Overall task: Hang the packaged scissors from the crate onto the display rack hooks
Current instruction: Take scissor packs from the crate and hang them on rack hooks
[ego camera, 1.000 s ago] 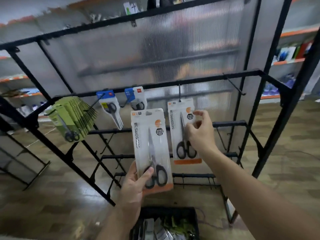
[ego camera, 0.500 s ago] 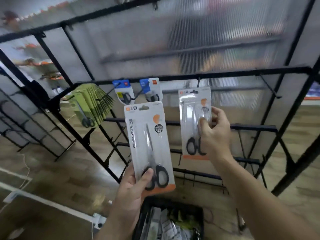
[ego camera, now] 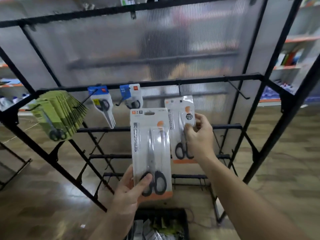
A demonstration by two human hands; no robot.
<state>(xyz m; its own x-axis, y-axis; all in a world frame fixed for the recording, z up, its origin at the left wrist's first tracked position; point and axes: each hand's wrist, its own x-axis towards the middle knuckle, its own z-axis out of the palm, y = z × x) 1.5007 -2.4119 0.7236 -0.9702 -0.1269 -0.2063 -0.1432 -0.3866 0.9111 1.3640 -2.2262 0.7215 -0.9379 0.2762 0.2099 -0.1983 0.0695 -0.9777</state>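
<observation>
**Now: seating a pack on the hook**

Right hand (ego camera: pixel 199 135) pinches the far pack (ego camera: pixel 180 118) at its right edge, thumb in front, fingers curled behind. The pack's top sits at the hook (ego camera: pixel 179 90), just above my fingers. I judge it on or nearly on; the hole is blurred. To do this well I'd push the card back along the hook until it hangs straight, then let go. Left hand (ego camera: pixel 129 191), lower and leftward, grips the near pack (ego camera: pixel 150 149) by its bottom, thumb across the handles. Crate (ego camera: pixel 183 220) lies below both hands.
</observation>
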